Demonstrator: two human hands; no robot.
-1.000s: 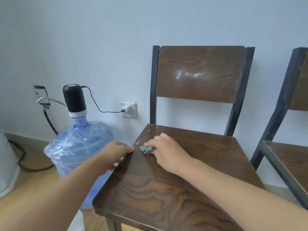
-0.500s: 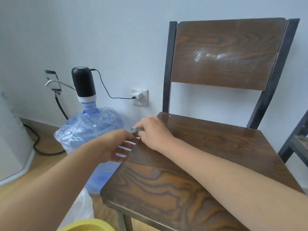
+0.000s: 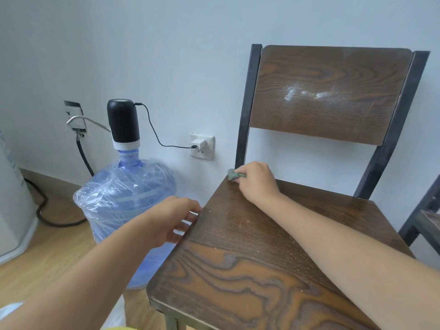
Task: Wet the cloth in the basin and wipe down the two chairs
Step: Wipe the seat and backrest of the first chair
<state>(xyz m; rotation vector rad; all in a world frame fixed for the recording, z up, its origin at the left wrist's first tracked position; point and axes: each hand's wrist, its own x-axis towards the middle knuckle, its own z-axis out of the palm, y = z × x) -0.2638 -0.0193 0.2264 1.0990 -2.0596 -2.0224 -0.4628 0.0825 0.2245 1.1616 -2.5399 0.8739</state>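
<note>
A dark wooden chair (image 3: 250,258) with a black metal frame stands against the wall. Its seat carries fine pale crumbs, and its backrest (image 3: 328,94) has a white smear. My right hand (image 3: 258,183) presses a small green cloth (image 3: 234,175) onto the seat's back left corner, beside the frame post. My left hand (image 3: 173,217) is cupped just off the seat's left edge, fingers apart and holding nothing. A second chair (image 3: 423,220) shows only partly at the right edge. The basin is a sliver of yellow rim (image 3: 119,328) at the bottom edge.
A large blue water bottle (image 3: 123,198) wrapped in plastic stands on the floor left of the chair, topped by a black pump (image 3: 123,122) wired to a wall socket (image 3: 202,146). A black cable (image 3: 45,215) trails over the wooden floor. A white appliance (image 3: 12,206) stands at far left.
My right hand slid the cloth from the seat's left edge back to its rear left corner. My left hand stayed cupped at the left edge. The view shifted left.
</note>
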